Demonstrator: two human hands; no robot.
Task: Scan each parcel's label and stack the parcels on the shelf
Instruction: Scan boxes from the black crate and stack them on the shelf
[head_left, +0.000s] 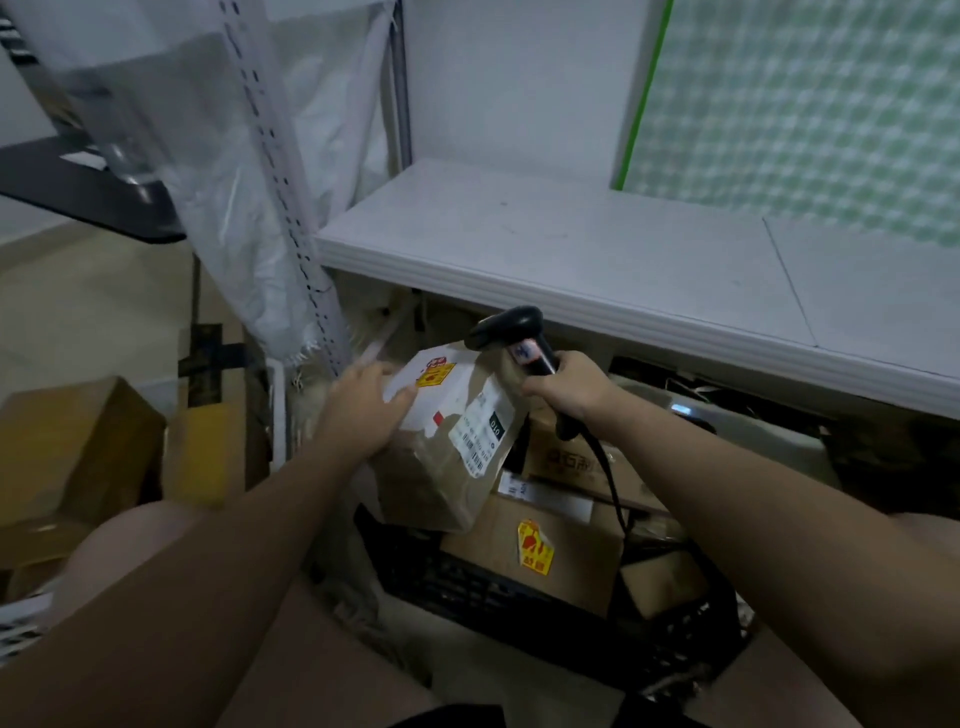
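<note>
Below the front edge of the white shelf (571, 260) sits a black basket (488, 592) of boxes (566, 561), and over it, just under the shelf, we grip a tilted brown parcel (441, 473) by its top with our left hand (363, 410), our right hand (566, 392) wrapped round the scanner (511, 330) above its label (482, 434).

I count one scanner (506, 322), one black basket (519, 616), one white shelf (519, 244), and at least six cardboard parcels (441, 483): four near centre, two at left.
</note>
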